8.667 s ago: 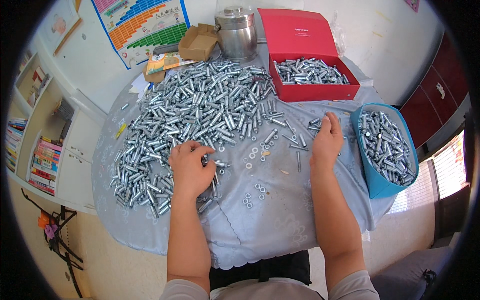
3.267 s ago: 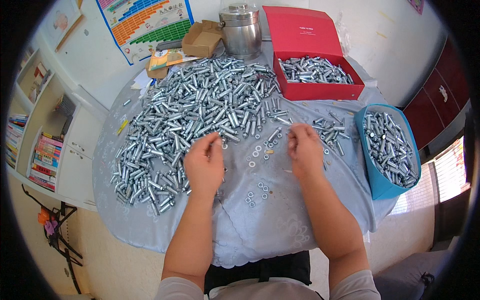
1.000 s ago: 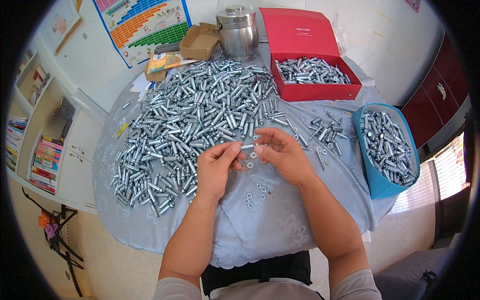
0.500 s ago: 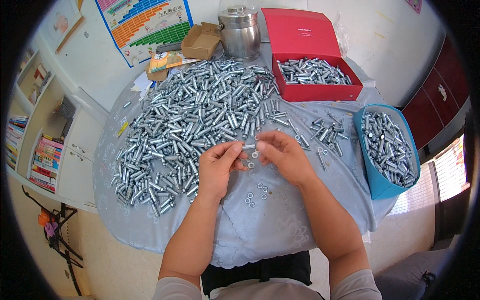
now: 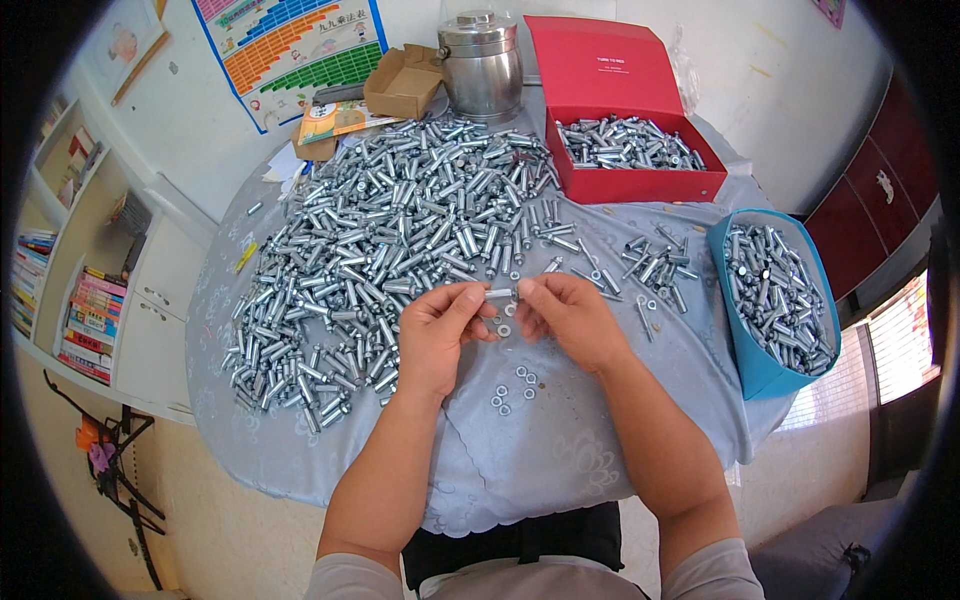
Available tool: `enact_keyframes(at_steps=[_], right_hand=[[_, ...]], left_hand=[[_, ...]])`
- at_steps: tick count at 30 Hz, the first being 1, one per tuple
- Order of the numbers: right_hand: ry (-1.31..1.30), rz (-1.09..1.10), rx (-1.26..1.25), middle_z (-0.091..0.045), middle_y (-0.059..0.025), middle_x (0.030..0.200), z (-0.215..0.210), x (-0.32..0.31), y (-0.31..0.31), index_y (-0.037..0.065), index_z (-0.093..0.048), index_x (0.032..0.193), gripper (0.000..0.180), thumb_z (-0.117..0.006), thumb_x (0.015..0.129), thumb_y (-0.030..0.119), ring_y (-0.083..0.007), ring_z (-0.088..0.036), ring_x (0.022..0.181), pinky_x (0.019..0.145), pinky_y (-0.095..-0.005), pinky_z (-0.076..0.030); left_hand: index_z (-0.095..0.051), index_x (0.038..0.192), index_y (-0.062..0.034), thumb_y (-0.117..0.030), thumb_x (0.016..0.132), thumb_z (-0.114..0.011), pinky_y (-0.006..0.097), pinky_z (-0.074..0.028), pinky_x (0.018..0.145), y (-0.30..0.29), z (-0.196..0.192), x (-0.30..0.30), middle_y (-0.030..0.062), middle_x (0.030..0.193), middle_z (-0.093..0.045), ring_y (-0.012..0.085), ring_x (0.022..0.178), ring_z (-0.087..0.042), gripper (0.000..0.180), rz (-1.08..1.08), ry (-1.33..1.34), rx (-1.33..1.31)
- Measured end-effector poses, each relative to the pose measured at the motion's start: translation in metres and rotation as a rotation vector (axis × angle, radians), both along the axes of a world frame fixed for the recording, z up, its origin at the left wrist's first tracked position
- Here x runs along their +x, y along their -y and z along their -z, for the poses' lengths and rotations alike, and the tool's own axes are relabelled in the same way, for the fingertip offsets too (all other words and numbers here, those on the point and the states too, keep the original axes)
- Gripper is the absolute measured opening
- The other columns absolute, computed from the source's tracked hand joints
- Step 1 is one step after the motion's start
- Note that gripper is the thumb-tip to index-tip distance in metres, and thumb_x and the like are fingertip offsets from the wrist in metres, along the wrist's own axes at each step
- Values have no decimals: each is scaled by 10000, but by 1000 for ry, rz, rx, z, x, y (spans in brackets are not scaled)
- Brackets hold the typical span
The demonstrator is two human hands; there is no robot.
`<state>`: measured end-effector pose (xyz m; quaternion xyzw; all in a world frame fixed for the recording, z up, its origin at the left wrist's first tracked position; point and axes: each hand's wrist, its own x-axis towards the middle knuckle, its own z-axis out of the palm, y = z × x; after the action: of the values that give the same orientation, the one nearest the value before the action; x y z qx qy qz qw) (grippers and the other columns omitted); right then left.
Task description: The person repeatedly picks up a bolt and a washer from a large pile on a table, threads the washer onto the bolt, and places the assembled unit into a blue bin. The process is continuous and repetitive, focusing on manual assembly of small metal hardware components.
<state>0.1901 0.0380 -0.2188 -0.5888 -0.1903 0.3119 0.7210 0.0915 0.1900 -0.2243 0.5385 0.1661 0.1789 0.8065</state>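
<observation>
My left hand [image 5: 440,335] and my right hand [image 5: 567,315] meet over the middle of the table, fingertips pinching one short silver bolt sleeve [image 5: 498,293] between them. Right under the hands lie several small loose nuts and washers [image 5: 512,385] on the pale blue tablecloth [image 5: 560,450]. A big heap of silver bolt sleeves [image 5: 390,240] spreads out to the left and behind the hands. A smaller scatter of bolts [image 5: 655,268] lies just right of my right hand.
A red box [image 5: 625,150] holding silver parts stands open at the back right. A blue tub [image 5: 775,300] full of silver parts sits at the right edge. A steel canister [image 5: 482,65] and a small cardboard box [image 5: 405,82] stand at the back; shelves with books are at left.
Both hands came off the table, where they lay apart among the parts, and drew together at the centre. They now hold one silver piece between their fingertips, barely moving over the last half second.
</observation>
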Motion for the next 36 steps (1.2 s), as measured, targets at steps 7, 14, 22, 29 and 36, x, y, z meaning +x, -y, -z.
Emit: enact_keyframes(at_steps=[7,14,22,29,36], right_hand=[[236,62,116,-626,-51,883,10,5,1,-1,-609,1050,177,-613,921,120,-112,-596,714,627,-262,-497],[-331,10,86,-590,-37,819,-3,4,6,18,-578,1011,238,-642,914,226,-97,-536,585,502,-244,-437],[-151,-71,-27,-559,-23,745,-1,2,7,-7,-626,992,238,-642,916,217,-65,-489,555,427,-211,-343],[-322,101,35,-528,-9,702,-1,12,13,-4,-640,964,203,-577,929,186,-69,-458,518,424,-214,-328],[-279,-13,33,-498,7,712,-1,3,5,0,-630,1020,232,-563,943,209,-70,-442,539,447,-209,-326]], left_hand=[[-677,993,13,-163,929,-625,283,-547,564,-2,-1,1,72,777,-661,104,579,-565,194,-57,-6,-25],[-670,1101,19,-150,926,-627,266,-531,628,4,-2,0,39,822,-640,82,656,-547,247,27,-3,85],[-662,1141,15,-107,911,-630,273,-540,677,8,-8,-1,34,817,-633,89,669,-558,263,37,-24,172],[-670,1010,23,-60,899,-622,290,-558,690,-5,2,3,57,842,-656,102,685,-589,147,-158,61,33],[-664,1012,26,-43,907,-606,283,-555,702,8,9,3,83,916,-675,129,731,-635,138,9,61,377]])
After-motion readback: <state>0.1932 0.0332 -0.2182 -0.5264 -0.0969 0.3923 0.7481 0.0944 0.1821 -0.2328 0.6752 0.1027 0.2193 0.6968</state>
